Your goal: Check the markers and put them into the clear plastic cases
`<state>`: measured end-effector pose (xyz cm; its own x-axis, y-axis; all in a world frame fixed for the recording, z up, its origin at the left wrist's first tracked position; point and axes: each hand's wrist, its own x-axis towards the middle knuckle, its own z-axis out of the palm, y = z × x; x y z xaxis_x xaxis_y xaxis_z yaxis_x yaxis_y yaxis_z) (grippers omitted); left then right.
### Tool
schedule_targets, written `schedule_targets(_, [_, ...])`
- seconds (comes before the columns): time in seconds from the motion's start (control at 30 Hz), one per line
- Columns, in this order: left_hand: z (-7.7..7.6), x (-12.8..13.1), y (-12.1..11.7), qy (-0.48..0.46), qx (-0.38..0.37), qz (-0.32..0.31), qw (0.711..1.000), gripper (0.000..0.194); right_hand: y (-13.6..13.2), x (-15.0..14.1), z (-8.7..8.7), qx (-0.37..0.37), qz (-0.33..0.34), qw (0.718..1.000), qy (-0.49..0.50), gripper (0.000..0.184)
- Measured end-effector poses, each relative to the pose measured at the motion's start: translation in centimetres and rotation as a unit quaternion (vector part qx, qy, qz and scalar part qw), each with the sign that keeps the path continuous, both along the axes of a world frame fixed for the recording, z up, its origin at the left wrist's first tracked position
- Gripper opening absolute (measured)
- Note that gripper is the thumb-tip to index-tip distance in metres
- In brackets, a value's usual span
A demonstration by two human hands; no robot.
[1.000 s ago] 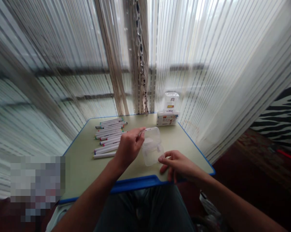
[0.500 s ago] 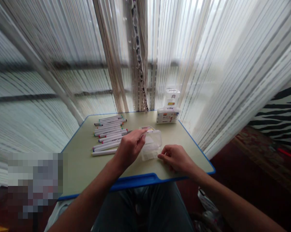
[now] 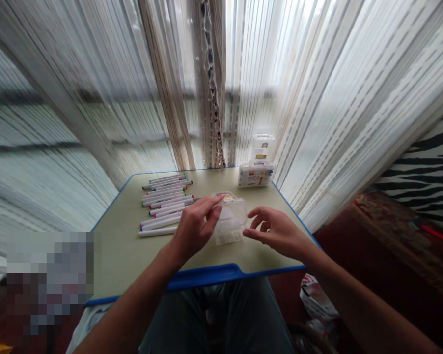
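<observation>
A clear plastic marker case (image 3: 233,212) lies on the table with its lid swung open; a yellow label shows at its far edge. My left hand (image 3: 196,222) grips the case's left side, fingers stretched along the lid and thumb near the inner edge. Just right of the case, my right hand (image 3: 273,230) hovers with its fingers apart and nothing in it. White markers (image 3: 166,199) with coloured ends lie in a row to the left, some partly hidden behind my left hand.
A second clear case (image 3: 256,176) stands upright with markers inside and its lid raised at the back right. The table (image 3: 122,260) has a blue rim. String curtains (image 3: 302,98) hang behind it. Right of my legs, a plastic bag (image 3: 317,297) sits on the floor.
My right hand has lifted off the case's near right corner, and its fingers have spread. The left hand stays at the case, almost unmoved. The case has not visibly shifted.
</observation>
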<state>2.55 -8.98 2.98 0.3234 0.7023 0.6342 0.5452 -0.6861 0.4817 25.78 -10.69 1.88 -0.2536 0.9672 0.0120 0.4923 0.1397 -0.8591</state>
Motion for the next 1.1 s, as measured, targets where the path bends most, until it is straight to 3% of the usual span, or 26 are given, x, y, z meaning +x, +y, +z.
schedule_targets(0.13, [-0.1,-0.1,0.1,0.001,-0.002,0.002,1.0,0.032,0.0,-0.4,0.6,0.051,-0.004,0.998,0.038,0.061])
schedule_targets(0.37, [0.1,-0.1,-0.3,-0.001,-0.029,0.012,1.0,0.036,0.1,-0.7,0.4,0.045,-0.008,0.996,0.07,0.067])
schedule_targets(0.47, [0.0,-0.6,-1.5,-0.03,-0.047,0.052,0.997,0.038,0.3,-0.4,0.6,0.046,-0.015,0.994,0.095,0.063])
schedule_targets(0.6, [-0.8,-2.7,-4.8,-0.077,-0.085,0.14,0.984,0.032,1.4,0.3,0.0,0.063,-0.054,0.982,0.169,0.049])
schedule_targets(0.73, [-1.3,-6.9,-8.8,-0.006,-0.107,0.246,0.963,0.022,3.0,0.9,-2.0,0.028,-0.093,0.974,0.206,0.045])
schedule_targets(0.83, [-1.0,-12.0,-10.9,0.081,-0.089,0.333,0.935,0.024,3.6,0.9,-3.6,-0.006,-0.107,0.975,0.196,0.046])
schedule_targets(1.0, [-1.0,-21.1,-11.0,0.202,-0.052,0.437,0.875,0.037,3.8,0.7,-4.6,-0.022,-0.11,0.976,0.186,0.05])
schedule_targets(1.1, [-1.9,-24.1,-10.2,0.29,-0.049,0.466,0.834,0.046,3.9,0.7,-4.5,-0.032,-0.11,0.976,0.188,0.054])
